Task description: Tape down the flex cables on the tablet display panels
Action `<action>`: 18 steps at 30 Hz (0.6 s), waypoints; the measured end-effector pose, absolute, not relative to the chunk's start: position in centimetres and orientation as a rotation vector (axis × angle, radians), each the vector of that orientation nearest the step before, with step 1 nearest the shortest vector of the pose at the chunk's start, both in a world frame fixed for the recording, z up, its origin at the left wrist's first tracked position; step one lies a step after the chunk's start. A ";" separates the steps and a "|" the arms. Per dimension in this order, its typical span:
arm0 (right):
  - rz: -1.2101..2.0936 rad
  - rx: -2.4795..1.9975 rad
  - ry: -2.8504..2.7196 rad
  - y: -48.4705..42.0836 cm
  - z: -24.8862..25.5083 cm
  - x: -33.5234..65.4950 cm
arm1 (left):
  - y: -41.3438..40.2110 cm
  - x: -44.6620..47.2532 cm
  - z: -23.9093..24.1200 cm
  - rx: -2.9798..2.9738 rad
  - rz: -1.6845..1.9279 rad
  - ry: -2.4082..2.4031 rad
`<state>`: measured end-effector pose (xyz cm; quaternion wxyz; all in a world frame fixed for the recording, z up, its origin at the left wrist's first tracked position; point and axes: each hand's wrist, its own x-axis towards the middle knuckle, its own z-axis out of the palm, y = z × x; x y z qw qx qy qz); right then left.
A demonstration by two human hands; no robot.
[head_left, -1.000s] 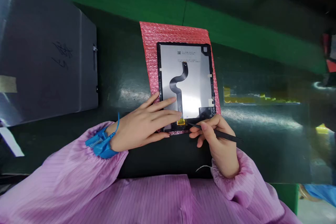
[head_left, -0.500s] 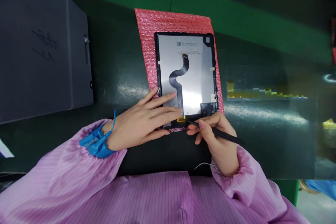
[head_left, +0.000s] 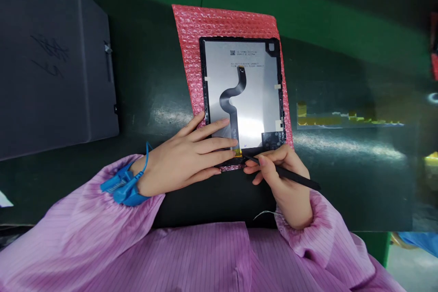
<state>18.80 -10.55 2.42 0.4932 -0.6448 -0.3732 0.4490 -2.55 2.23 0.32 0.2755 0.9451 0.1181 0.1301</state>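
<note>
A tablet screen (head_left: 219, 61), its silvery back facing up in a black frame, lies on a pink bubble-wrap sheet (head_left: 186, 27). Down its middle runs a curved black flex cable (head_left: 227, 100) with yellow tape (head_left: 238, 152) at the lower end. Spread flat over the lower left of the screen, my left hand (head_left: 188, 155) has fingers on the cable's lower part. My right hand (head_left: 285, 178) grips a thin black plastic stick, probably a spudger (head_left: 297, 179), its tip at the lower edge beside the yellow tape. A blue wrist strap (head_left: 126, 187) is on my left wrist.
A dark grey box (head_left: 51, 100) with handwriting stands at the left of the dark green table (head_left: 153, 82). To the right lies a clear sheet with yellow tape pieces (head_left: 352, 117). More yellow material (head_left: 431, 159) sits at the far right edge.
The view has shifted slightly. One left-hand finger has come down beside the yellow tape, covering part of it. The stick stays at nearly the same spot.
</note>
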 end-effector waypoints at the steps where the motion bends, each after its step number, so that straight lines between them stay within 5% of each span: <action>1: 1.092 -1.567 -0.901 -10.6 2.4 18.8 | 2.3 -2.6 0.3 2.545 0.341 0.318; 13: 1.003 -1.494 -0.749 -10.3 2.9 19.8 | -0.1 -0.9 0.9 2.711 0.381 0.498; 18: 1.003 -1.386 -0.732 -10.5 3.1 20.4 | -0.6 -6.0 0.6 2.329 0.503 0.559</action>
